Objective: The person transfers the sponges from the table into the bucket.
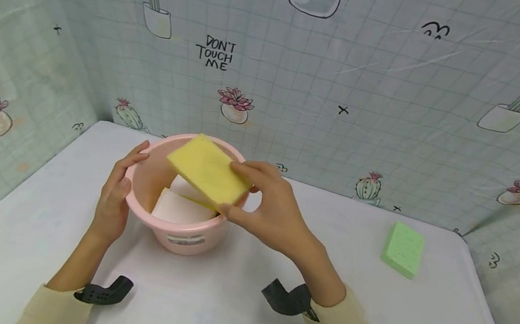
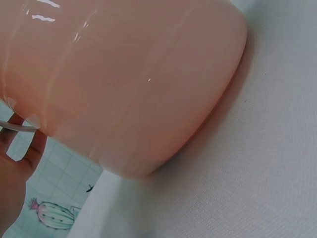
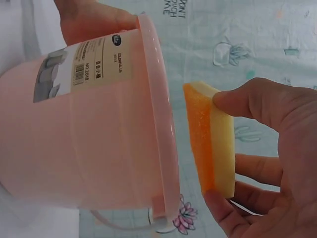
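Note:
A pink bucket [image 1: 195,241] with a thin handle and a paper label [image 3: 81,67] stands on the table. My left hand [image 1: 113,200] holds its left rim, and in the left wrist view the fingers [image 2: 33,151] reach the rim beside the handle. Above the mouth, my right hand [image 1: 277,211] pinches a yellow sponge [image 1: 209,171] between thumb and fingers. Seen from the right wrist, this sponge [image 3: 222,148] has a pale yellow layer and an orange one, and stays apart from the rim. Inside lie white blocks [image 1: 182,209] with yellow edges, partly hidden by the sponge.
A light green sponge [image 1: 403,250] lies on the white table [image 1: 213,315] toward the right. Behind and at both sides hangs a cloth [image 1: 295,76] printed with cacti and grid lines. Black straps [image 1: 288,298] sit on both wrists.

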The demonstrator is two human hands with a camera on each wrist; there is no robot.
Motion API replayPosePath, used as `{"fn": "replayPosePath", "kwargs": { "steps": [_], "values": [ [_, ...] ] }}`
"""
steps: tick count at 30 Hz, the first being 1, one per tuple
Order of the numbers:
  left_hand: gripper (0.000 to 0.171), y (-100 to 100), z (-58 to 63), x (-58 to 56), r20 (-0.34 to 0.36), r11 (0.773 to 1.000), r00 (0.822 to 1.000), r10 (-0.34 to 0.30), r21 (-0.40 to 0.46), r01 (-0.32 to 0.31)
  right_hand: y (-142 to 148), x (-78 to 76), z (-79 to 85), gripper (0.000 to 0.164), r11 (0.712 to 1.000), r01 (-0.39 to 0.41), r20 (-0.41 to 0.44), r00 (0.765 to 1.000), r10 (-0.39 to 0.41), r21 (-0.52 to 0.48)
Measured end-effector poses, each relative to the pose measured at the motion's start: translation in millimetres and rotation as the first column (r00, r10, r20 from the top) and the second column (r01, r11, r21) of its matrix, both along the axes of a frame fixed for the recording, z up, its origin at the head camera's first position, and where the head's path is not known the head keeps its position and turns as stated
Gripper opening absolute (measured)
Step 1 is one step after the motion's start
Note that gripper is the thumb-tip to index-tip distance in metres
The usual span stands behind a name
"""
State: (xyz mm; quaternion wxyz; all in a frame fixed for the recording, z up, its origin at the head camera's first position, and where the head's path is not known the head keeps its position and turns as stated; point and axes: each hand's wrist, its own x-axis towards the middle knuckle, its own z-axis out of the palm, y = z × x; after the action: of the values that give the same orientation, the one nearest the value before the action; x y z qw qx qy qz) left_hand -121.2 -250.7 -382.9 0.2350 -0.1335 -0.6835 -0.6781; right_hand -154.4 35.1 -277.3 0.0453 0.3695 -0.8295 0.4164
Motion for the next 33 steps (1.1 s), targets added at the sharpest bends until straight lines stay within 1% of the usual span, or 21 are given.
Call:
{"fn": "replayPosePath", "kwargs": {
  "steps": [5,10,13,15,18,21,27,30,33],
  "values": [
    [0.050,-0.6,-1.6,-0.5,0.013,1.000,1.000,0.022,-0.017,-0.021,-15.5,-3.7,1.7,0.062,0.997,-0.029,0.049,0.998,0.026,0.075],
    [0.051,-1.9,-2.8,-0.4,0.011,1.000,1.000,0.015,-0.016,-0.015,-26.1,-5.1,0.2,0.063,0.990,-0.089,0.102,0.992,0.078,0.111],
    [0.051,-2.2,-3.2,-0.4,0.004,1.000,1.000,0.007,-0.010,-0.007,-31.0,-6.2,-1.7,0.062,0.981,-0.122,0.091,0.990,0.109,0.153],
    [0.051,-2.2,-3.4,-0.3,0.001,1.000,1.000,0.006,-0.012,-0.006,-33.5,-6.9,-2.2,0.062,0.974,-0.129,0.081,0.990,0.116,0.188],
    [0.051,-2.5,-3.4,-0.1,-0.004,1.000,1.000,0.006,-0.017,-0.006,-36.8,-8.2,-1.3,0.062,0.958,-0.121,0.064,0.992,0.108,0.259],
    [0.052,-2.5,-3.9,-0.4,0.002,1.000,1.000,0.014,-0.021,-0.014,-39.7,-9.8,1.0,0.059,0.941,-0.131,0.075,0.991,0.113,0.313],
    [0.053,-1.4,-4.5,-0.5,0.025,1.000,0.999,0.024,-0.012,-0.024,-47.2,-13.1,5.6,0.056,0.900,-0.214,0.156,0.974,0.165,0.379],
    [0.053,-1.1,-4.6,-0.3,0.025,1.000,0.999,0.022,-0.010,-0.022,-50.1,-14.9,7.7,0.057,0.880,-0.239,0.170,0.968,0.184,0.411],
    [0.053,-1.0,-4.6,-0.4,0.024,1.000,1.000,0.020,-0.009,-0.020,-51.5,-16.8,8.5,0.056,0.870,-0.248,0.169,0.967,0.192,0.427]
  ]
}}
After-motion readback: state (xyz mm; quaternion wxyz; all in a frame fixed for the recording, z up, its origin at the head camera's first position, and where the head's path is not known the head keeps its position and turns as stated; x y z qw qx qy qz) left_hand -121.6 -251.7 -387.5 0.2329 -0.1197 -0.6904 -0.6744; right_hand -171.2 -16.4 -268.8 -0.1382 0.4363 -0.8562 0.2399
